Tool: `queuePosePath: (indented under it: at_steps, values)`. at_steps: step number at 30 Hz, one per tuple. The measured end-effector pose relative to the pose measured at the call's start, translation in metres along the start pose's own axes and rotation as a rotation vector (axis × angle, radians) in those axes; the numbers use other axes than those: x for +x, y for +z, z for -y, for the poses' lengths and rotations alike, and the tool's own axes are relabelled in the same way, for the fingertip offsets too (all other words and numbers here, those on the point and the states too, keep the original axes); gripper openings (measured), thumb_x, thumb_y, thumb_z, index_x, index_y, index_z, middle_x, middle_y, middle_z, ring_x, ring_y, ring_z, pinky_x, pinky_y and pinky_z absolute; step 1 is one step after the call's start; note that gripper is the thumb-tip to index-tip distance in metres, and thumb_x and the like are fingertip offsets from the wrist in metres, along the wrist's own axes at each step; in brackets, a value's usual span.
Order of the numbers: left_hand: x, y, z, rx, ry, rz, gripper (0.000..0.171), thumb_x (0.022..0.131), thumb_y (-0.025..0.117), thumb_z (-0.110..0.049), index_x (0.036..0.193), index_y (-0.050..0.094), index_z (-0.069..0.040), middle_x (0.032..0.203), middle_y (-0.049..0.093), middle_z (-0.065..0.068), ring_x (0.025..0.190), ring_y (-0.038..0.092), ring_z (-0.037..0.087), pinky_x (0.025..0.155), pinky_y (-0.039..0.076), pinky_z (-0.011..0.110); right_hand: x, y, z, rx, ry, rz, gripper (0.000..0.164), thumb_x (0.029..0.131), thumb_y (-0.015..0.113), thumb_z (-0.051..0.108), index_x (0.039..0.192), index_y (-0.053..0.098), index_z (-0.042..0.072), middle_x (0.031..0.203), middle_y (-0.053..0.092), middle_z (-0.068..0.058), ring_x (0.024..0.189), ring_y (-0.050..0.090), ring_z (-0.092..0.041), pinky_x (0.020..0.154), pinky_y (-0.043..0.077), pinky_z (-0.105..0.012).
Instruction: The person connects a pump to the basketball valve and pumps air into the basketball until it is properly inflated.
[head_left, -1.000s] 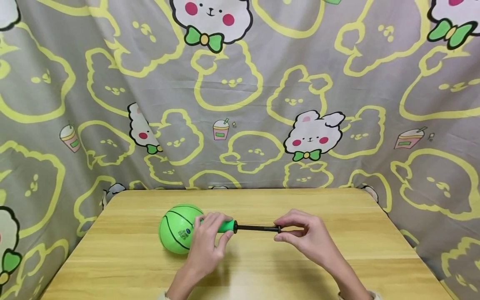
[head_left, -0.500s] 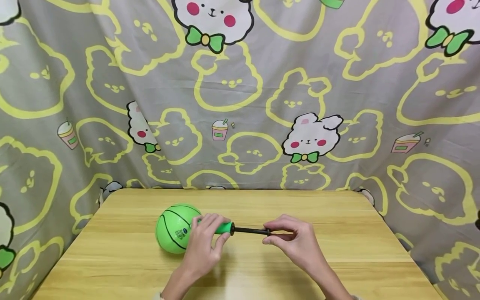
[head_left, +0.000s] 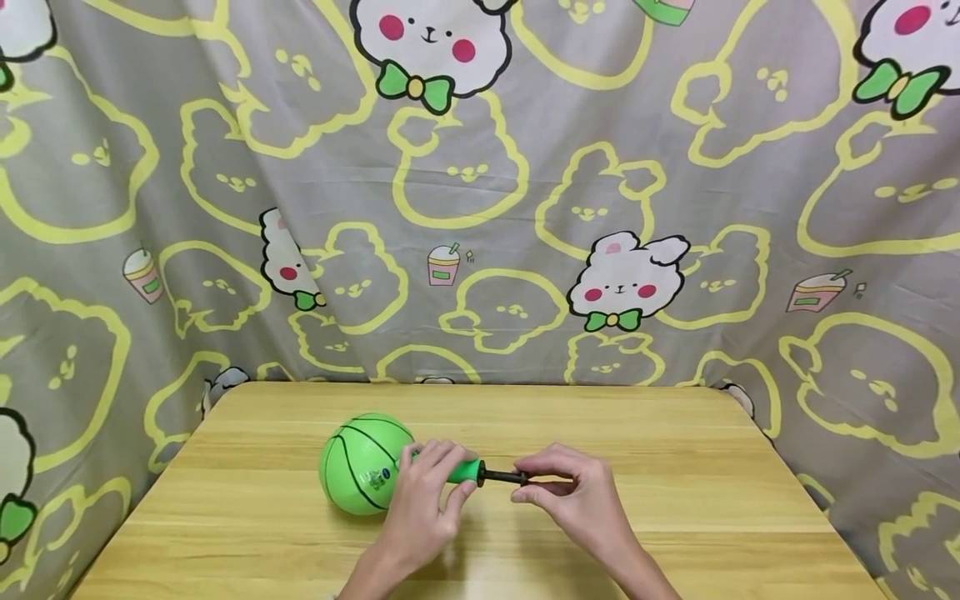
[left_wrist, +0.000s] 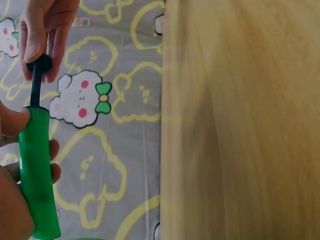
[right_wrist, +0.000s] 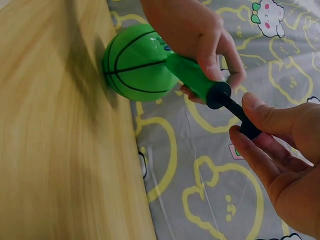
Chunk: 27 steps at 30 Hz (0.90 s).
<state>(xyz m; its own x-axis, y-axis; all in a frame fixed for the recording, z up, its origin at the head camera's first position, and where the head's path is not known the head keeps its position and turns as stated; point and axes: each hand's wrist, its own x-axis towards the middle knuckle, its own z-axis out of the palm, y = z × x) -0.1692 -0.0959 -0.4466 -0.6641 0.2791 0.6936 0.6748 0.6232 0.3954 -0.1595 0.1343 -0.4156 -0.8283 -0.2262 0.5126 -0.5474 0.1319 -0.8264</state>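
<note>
A green hand pump (left_wrist: 37,175) lies level, its far end against a green ball with black basketball lines (head_left: 356,467). My left hand (head_left: 427,508) wraps its fingers round the pump's barrel, beside the ball. From the barrel's right end sticks a black rod (head_left: 502,477), partly drawn out. My right hand (head_left: 573,496) pinches the black knob (right_wrist: 250,130) at the rod's end between thumb and fingers. In the right wrist view the barrel's narrow end meets the ball; the joint itself is hard to make out.
The ball rests on a light wooden table (head_left: 637,433). Behind the table's far edge hangs a grey curtain (head_left: 480,333) with yellow outlines and white cartoon rabbits.
My right hand has moved left toward the left hand, pushing the rod further into the barrel, so less of it shows. The left hand keeps its grip beside the ball.
</note>
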Motion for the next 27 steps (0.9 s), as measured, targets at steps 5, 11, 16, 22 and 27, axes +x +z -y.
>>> queuePosePath:
  at_steps: [5, 11, 16, 22, 27]
  values:
    - [-0.001, 0.006, -0.004, 0.001, 0.024, 0.025, 0.021, 0.088, 0.074, -0.017, 0.108, 0.07, -0.018, 0.102, 0.065, -0.012, 0.098, 0.058, 0.007, 0.093, 0.035, 0.044, -0.003, 0.007, -0.005, 0.005, -0.033, -0.009, 0.024, 0.077, 0.087, 0.009, 0.099, 0.08, 0.007, 0.093, 0.075, -0.012, 0.087, 0.074, -0.021, 0.068, 0.06, -0.034]
    - [-0.003, 0.007, -0.007, 0.005, 0.016, 0.053, 0.02, 0.088, 0.074, -0.017, 0.108, 0.069, -0.019, 0.102, 0.064, -0.012, 0.1, 0.058, 0.008, 0.093, 0.034, 0.044, -0.004, 0.015, -0.009, 0.016, -0.019, 0.011, 0.023, 0.077, 0.087, 0.006, 0.099, 0.079, 0.004, 0.094, 0.074, -0.011, 0.089, 0.074, -0.022, 0.069, 0.06, -0.034]
    - [-0.004, 0.004, -0.005, 0.032, -0.019, 0.072, 0.021, 0.089, 0.075, -0.019, 0.109, 0.068, -0.022, 0.104, 0.064, -0.013, 0.101, 0.059, 0.008, 0.096, 0.034, 0.045, 0.0, 0.016, -0.014, 0.031, 0.038, 0.077, 0.021, 0.081, 0.085, 0.004, 0.1, 0.077, 0.006, 0.099, 0.071, -0.01, 0.094, 0.072, -0.022, 0.074, 0.059, -0.033]
    - [-0.005, 0.002, -0.003, 0.041, 0.003, 0.065, 0.019, 0.091, 0.073, -0.022, 0.11, 0.068, -0.021, 0.105, 0.065, -0.013, 0.102, 0.06, 0.008, 0.094, 0.035, 0.044, 0.001, 0.016, -0.017, 0.011, 0.052, 0.099, 0.02, 0.083, 0.085, 0.011, 0.101, 0.075, 0.011, 0.103, 0.068, -0.004, 0.096, 0.071, -0.02, 0.075, 0.059, -0.032]
    - [0.0, 0.0, 0.001, 0.035, 0.008, 0.094, 0.02, 0.092, 0.072, -0.022, 0.112, 0.066, -0.022, 0.107, 0.066, -0.014, 0.104, 0.06, 0.006, 0.095, 0.036, 0.044, 0.005, 0.014, -0.014, -0.028, 0.027, 0.091, 0.018, 0.085, 0.084, 0.01, 0.1, 0.074, 0.012, 0.102, 0.067, -0.002, 0.092, 0.071, -0.02, 0.072, 0.06, -0.032]
